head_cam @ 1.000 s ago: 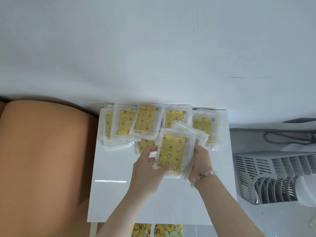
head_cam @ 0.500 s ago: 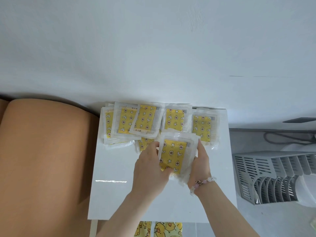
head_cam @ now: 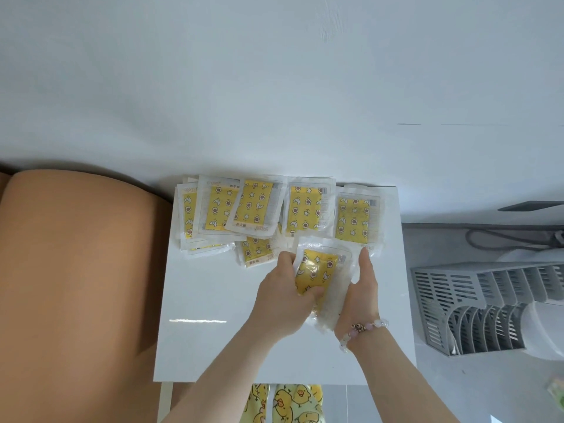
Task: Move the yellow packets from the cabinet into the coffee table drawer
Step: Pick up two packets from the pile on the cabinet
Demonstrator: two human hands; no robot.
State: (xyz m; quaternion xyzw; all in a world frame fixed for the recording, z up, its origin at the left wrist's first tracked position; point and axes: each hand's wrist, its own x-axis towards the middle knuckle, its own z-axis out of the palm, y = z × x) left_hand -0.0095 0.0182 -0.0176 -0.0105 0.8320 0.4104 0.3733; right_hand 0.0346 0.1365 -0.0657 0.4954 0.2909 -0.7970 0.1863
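Left hand is gripping 1 stack of yellow packets just above the counter, fingers curled; right hand is bracing its edge, fingers straight. I'm counting 6+ loose packets lying behind. No drawer showing, so I'm judging the transfer barely started.

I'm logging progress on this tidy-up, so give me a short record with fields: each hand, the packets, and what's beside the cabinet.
Left hand: grips the held stack by its left edge, thumb across the front
Right hand: fingers straight, pressed along the stack's right edge; beaded bracelet on the wrist
Held stack: yellow packets, between both hands over the cabinet top
Loose packets: overlapping row along the cabinet top's far edge
Beside: tan cushion left, grey rack right
Drawer: not in view
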